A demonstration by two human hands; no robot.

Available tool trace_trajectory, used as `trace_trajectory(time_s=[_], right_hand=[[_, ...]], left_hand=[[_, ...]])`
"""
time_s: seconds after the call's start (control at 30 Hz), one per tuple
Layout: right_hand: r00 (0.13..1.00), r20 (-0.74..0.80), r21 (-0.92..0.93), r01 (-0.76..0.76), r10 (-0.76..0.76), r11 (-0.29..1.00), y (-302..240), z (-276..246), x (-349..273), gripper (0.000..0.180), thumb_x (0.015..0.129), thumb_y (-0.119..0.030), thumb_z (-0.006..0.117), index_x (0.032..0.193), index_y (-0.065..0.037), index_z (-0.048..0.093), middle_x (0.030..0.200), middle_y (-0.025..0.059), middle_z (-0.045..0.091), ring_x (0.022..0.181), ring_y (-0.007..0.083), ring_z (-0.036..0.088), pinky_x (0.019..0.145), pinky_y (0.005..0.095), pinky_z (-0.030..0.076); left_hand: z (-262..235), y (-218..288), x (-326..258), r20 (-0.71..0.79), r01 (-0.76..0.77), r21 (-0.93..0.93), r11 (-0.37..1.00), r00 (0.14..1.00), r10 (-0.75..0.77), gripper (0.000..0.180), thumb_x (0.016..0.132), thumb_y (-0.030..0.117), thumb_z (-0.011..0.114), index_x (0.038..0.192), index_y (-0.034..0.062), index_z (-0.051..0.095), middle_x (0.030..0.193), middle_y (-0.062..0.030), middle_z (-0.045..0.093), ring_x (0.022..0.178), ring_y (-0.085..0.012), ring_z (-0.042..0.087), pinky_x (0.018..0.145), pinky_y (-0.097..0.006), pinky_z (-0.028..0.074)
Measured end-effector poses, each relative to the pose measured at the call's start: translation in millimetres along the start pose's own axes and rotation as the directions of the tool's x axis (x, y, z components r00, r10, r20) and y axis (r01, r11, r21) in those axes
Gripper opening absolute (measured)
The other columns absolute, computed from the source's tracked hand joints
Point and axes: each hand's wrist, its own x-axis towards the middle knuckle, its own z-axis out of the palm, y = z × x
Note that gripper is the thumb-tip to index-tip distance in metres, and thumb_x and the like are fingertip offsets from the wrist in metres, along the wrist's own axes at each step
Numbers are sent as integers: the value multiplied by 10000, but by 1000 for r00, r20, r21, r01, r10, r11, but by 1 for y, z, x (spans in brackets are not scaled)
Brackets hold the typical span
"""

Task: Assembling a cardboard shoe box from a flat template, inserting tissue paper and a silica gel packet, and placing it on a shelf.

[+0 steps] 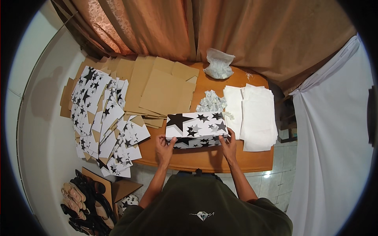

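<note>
A long white cardboard box (197, 125) printed with black and grey stars lies at the front of the wooden table, its lid on top. My left hand (164, 146) grips its left end, the thumb on the near side and the other fingers mostly hidden behind the end. At the right end my right hand (228, 144) holds it the same way, thumb in front. Just beyond the box is a heap of small whitish packets (212, 101), with one loose packet (229, 115) by the box's far right corner.
Brown cardboard sheets (167, 92) are stacked at the back. Star-printed flat cardboard pieces (112, 129) pile up on the left. White paper sheets (259, 118) lie on the right, near a clear plastic bag (219, 65) of packets. Shoes (88, 200) sit on the floor, lower left.
</note>
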Motion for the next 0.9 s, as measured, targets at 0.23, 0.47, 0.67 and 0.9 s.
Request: trace_trajectory(time_s=[0.23,0.47,0.67,0.9], right_hand=[[981,-21,40,192,-191,981,-71,-5,21,588,980,-218,677,1452,33,433,1360,205,567,1242,279,563,1049,377,443],[934,-13,21,358,-358,933,-114,-2,29,523,1001,-156,643,1437,47,437,1362,233,566,1277,276,544,1088,371,412],[919,15,108,390,-393,915,-114,12,41,509,1006,-153,637,1434,42,443,1349,224,581,1272,257,548,1072,359,417],[874,166,265,407,-457,874,-119,44,53,519,1010,-133,634,1454,35,425,1296,144,590,1196,194,559,1034,331,432]], left_hand=[[11,68,13,76,-295,-43,955,952,297,578,922,42,731,1430,-27,465,1269,-169,607,1148,-192,610,937,-291,535],[9,100,9,19,-424,12,905,905,424,485,923,-1,720,1373,-31,542,1088,-107,674,973,-125,625,813,-210,504],[2,124,-12,-99,-411,179,894,896,432,456,916,8,732,1343,-20,575,1072,-121,687,945,-108,627,748,-206,521],[-16,135,-57,-312,-355,296,887,842,441,490,878,-6,767,1331,-21,581,1131,-129,672,978,-127,645,717,-204,529]])
